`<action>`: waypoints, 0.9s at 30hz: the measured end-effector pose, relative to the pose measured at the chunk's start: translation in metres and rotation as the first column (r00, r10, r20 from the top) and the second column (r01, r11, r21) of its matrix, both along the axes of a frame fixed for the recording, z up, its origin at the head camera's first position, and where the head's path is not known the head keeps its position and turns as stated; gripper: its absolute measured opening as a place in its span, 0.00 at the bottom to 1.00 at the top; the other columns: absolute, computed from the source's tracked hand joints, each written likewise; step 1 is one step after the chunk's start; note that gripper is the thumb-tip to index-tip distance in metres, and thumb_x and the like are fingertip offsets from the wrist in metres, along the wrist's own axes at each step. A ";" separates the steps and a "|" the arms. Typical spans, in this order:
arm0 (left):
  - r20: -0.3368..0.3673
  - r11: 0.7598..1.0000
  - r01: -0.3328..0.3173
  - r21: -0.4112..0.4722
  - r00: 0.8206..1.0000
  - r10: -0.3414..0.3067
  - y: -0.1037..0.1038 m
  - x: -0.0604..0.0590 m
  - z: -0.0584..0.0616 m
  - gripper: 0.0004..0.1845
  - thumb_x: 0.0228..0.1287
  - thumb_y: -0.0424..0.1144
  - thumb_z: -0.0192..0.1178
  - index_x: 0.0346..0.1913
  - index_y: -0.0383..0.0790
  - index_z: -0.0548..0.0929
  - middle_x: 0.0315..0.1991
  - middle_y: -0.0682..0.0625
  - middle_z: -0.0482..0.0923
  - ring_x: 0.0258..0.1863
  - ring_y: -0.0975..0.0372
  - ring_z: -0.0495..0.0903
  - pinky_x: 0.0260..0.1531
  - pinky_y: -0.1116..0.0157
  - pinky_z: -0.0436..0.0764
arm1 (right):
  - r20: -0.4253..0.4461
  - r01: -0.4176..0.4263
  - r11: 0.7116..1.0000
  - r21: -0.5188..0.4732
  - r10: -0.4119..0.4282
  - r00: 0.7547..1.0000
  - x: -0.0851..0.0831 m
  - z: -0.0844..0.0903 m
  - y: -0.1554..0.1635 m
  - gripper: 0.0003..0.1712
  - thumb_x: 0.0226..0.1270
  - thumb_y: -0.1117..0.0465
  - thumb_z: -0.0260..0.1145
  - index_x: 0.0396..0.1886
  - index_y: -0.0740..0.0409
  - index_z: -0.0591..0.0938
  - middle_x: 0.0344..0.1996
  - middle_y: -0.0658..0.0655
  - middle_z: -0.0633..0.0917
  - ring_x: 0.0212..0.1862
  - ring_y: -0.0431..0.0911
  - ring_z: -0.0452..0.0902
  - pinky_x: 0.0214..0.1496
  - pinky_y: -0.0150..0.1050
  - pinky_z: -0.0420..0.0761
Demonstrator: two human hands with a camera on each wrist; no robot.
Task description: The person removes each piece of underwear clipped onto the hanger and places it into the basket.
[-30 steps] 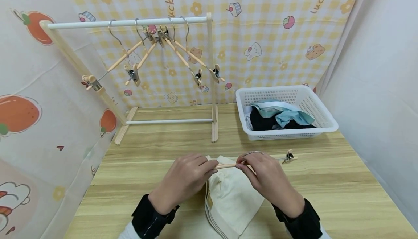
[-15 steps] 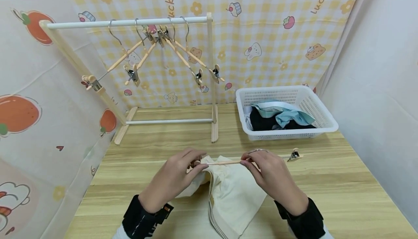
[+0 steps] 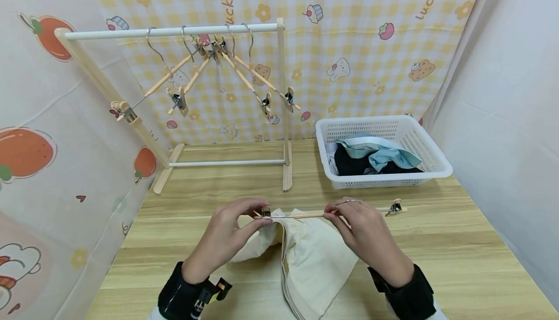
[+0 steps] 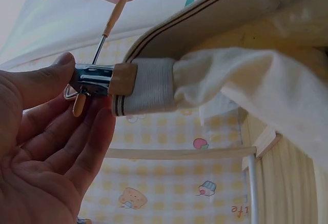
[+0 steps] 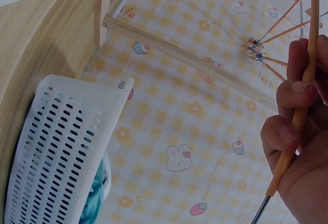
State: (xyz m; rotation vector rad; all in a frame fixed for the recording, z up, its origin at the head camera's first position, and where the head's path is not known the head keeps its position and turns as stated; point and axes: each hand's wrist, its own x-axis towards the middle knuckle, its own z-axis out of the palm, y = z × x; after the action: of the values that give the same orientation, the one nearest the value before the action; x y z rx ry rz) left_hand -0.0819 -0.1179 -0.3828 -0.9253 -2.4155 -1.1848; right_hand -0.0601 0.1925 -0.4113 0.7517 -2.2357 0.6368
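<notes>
My left hand (image 3: 227, 227) holds one clip (image 4: 95, 78) of a trouser hanger (image 3: 307, 215) between thumb and fingers. In the left wrist view, the clip's wooden pad lies on the striped waistband (image 4: 148, 86) of a cream garment (image 3: 320, 249). The garment's body spreads over the table beneath both hands, partly folded. My right hand (image 3: 364, 232) grips the hanger's wooden bar near its middle, and its fingers curl round the bar (image 5: 302, 106) in the right wrist view. The hanger's metal hook (image 3: 347, 202) shows above that hand. Beyond it, the other clip (image 3: 395, 207) sticks out bare.
A wooden rack (image 3: 283, 116) with a white top rail (image 3: 170, 31) stands at the back left, with several clip hangers on it. A white basket (image 3: 384, 180) at the back right holds blue and black cloth (image 3: 355, 162). A patterned curtain hangs behind.
My left hand has moved left along the hanger to its end clip, and the waistband's left part now shows lifted. The right hand and hanger have shifted slightly right.
</notes>
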 end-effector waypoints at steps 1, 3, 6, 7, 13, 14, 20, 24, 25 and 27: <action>-0.005 1.000 0.005 0.009 1.000 -0.005 0.000 0.000 -0.001 0.17 0.60 0.31 0.79 0.52 0.41 0.91 0.44 0.54 0.92 0.39 0.66 0.89 0.44 0.64 0.88 | 0.004 0.000 1.000 -0.001 0.000 1.000 0.000 0.000 0.000 0.21 0.87 0.48 0.60 0.39 0.55 0.89 0.36 0.49 0.92 0.39 0.43 0.89 0.39 0.40 0.85; -0.015 1.000 0.012 0.026 1.000 -0.012 0.000 0.001 -0.002 0.18 0.58 0.29 0.80 0.52 0.41 0.91 0.44 0.54 0.92 0.39 0.65 0.89 0.44 0.64 0.88 | 0.013 -0.003 1.000 -0.002 0.003 1.000 0.000 -0.001 0.000 0.19 0.86 0.49 0.61 0.39 0.55 0.89 0.36 0.49 0.92 0.38 0.42 0.89 0.38 0.39 0.85; -0.026 0.999 0.009 0.036 1.000 -0.008 0.000 0.001 -0.004 0.18 0.58 0.29 0.80 0.51 0.43 0.91 0.44 0.55 0.92 0.39 0.65 0.89 0.43 0.64 0.88 | 0.026 -0.004 1.000 -0.002 0.004 1.000 0.000 -0.001 0.000 0.16 0.85 0.51 0.63 0.39 0.55 0.89 0.35 0.49 0.91 0.37 0.41 0.87 0.36 0.37 0.83; -0.029 0.999 0.007 0.040 1.000 -0.005 0.000 0.002 -0.004 0.19 0.57 0.28 0.80 0.51 0.43 0.91 0.44 0.55 0.92 0.39 0.65 0.89 0.42 0.63 0.88 | 0.030 -0.005 1.000 -0.002 0.005 1.000 0.000 -0.001 -0.001 0.15 0.84 0.52 0.64 0.39 0.55 0.89 0.35 0.49 0.91 0.36 0.41 0.87 0.36 0.36 0.83; -0.050 0.999 0.010 0.047 0.999 -0.008 0.000 0.004 -0.006 0.18 0.57 0.28 0.80 0.51 0.41 0.90 0.42 0.54 0.92 0.39 0.63 0.88 0.32 0.70 0.81 | 0.037 -0.007 1.000 -0.005 0.007 0.999 0.001 -0.001 0.000 0.12 0.83 0.54 0.66 0.40 0.55 0.88 0.35 0.49 0.90 0.37 0.40 0.86 0.37 0.35 0.83; -0.056 0.999 0.014 0.049 0.998 -0.012 -0.001 0.004 -0.006 0.18 0.58 0.28 0.79 0.50 0.42 0.90 0.41 0.54 0.92 0.39 0.63 0.88 0.32 0.72 0.80 | 0.039 -0.008 1.000 -0.007 0.008 0.999 0.001 -0.001 0.000 0.13 0.83 0.53 0.66 0.40 0.55 0.88 0.35 0.48 0.90 0.37 0.40 0.85 0.38 0.35 0.83; -0.120 0.995 0.066 0.079 0.991 -0.056 -0.002 0.006 -0.004 0.16 0.58 0.27 0.79 0.48 0.43 0.90 0.40 0.53 0.91 0.40 0.62 0.89 0.40 0.74 0.83 | 0.058 -0.030 0.999 -0.030 0.031 0.998 0.002 0.000 0.000 0.14 0.85 0.51 0.63 0.40 0.53 0.87 0.34 0.46 0.87 0.33 0.35 0.76 0.35 0.27 0.75; -0.151 0.988 0.100 0.117 0.985 -0.082 -0.001 0.006 -0.001 0.15 0.58 0.25 0.77 0.46 0.41 0.90 0.41 0.49 0.92 0.40 0.60 0.91 0.43 0.73 0.86 | 0.061 -0.038 0.998 -0.040 0.040 0.997 0.002 0.001 -0.001 0.18 0.86 0.48 0.59 0.40 0.53 0.87 0.33 0.45 0.87 0.32 0.33 0.72 0.34 0.25 0.72; -0.153 0.987 0.104 0.125 0.985 -0.085 0.000 0.006 -0.001 0.15 0.58 0.24 0.77 0.46 0.41 0.90 0.41 0.49 0.92 0.40 0.60 0.92 0.42 0.73 0.87 | 0.059 -0.037 0.998 -0.041 0.040 0.997 0.002 0.001 -0.001 0.19 0.87 0.47 0.59 0.41 0.53 0.88 0.33 0.45 0.87 0.32 0.33 0.72 0.34 0.25 0.72; -0.151 0.985 0.107 0.133 0.985 -0.086 0.000 0.006 0.000 0.15 0.58 0.24 0.77 0.46 0.42 0.90 0.41 0.49 0.92 0.40 0.60 0.92 0.42 0.73 0.87 | 0.056 -0.038 0.998 -0.041 0.040 0.998 0.002 0.001 -0.002 0.19 0.87 0.47 0.59 0.40 0.53 0.88 0.33 0.46 0.87 0.32 0.34 0.73 0.34 0.25 0.73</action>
State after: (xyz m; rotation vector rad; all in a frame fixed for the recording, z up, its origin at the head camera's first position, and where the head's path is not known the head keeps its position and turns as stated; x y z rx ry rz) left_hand -0.0756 -0.1179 -0.3826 -1.0561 -2.1658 -1.2574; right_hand -0.0586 0.1909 -0.4098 0.7678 -2.2581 0.7284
